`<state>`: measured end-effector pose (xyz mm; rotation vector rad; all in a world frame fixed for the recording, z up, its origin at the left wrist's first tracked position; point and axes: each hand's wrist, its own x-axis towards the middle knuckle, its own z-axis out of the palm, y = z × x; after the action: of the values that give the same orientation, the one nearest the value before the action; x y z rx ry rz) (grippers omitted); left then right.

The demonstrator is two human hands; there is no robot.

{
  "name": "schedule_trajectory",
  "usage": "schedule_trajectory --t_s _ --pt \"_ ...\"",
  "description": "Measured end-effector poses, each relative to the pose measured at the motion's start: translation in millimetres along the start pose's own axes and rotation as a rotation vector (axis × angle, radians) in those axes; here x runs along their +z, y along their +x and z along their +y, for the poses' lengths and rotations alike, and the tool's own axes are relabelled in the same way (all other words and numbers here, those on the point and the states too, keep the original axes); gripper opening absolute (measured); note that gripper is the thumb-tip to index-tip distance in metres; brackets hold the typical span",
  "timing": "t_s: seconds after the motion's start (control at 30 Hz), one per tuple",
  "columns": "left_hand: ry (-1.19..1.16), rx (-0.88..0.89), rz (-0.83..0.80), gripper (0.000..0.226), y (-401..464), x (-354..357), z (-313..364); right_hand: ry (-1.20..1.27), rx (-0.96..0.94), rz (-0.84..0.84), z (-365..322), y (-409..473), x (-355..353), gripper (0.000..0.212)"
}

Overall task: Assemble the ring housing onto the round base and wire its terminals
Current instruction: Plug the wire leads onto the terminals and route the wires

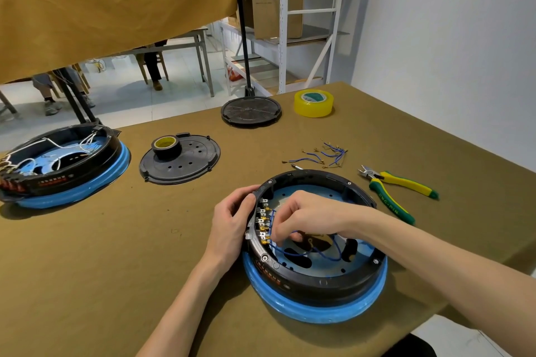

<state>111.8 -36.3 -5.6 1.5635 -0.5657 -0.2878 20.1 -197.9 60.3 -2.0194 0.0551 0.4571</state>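
Observation:
A black ring housing [327, 278] sits on a blue round base [313, 313] at the front right of the table. A row of brass terminals [264, 224] lines its left inner wall. My left hand [232, 220] grips the ring's outer left rim. Inside the ring, my right hand [301, 216] pinches a blue wire [293, 253] beside the lower terminals. Several blue wires loop from the terminals across the base's floor. More loose blue wires with ring lugs [327, 153] lie behind the housing.
Green-and-yellow pliers [397, 191] lie right of the housing. A second ring housing on a blue base [63, 165] stands far left. A black cover plate [179, 162] carries a black tape roll [167, 146]. Another black disc [251, 110] and a yellow tape roll [313, 103] sit at the back.

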Motion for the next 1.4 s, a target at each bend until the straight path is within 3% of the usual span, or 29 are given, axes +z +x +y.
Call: schedule_trajectory --t_s 0.23,0.87,1.4 --pt "-0.003 0.002 -0.004 0.023 -1 0 1 -0.027 0.007 0.028 -2 -3 2 0.033" --pt "0.047 -0.024 0.033 0.031 -2 2 -1 -0.028 -0.035 0.097 1 -9 6 0.016" --pt "0.067 -0.009 0.024 0.036 -3 4 0 -0.258 -0.19 0.285 6 -6 18 0.023"
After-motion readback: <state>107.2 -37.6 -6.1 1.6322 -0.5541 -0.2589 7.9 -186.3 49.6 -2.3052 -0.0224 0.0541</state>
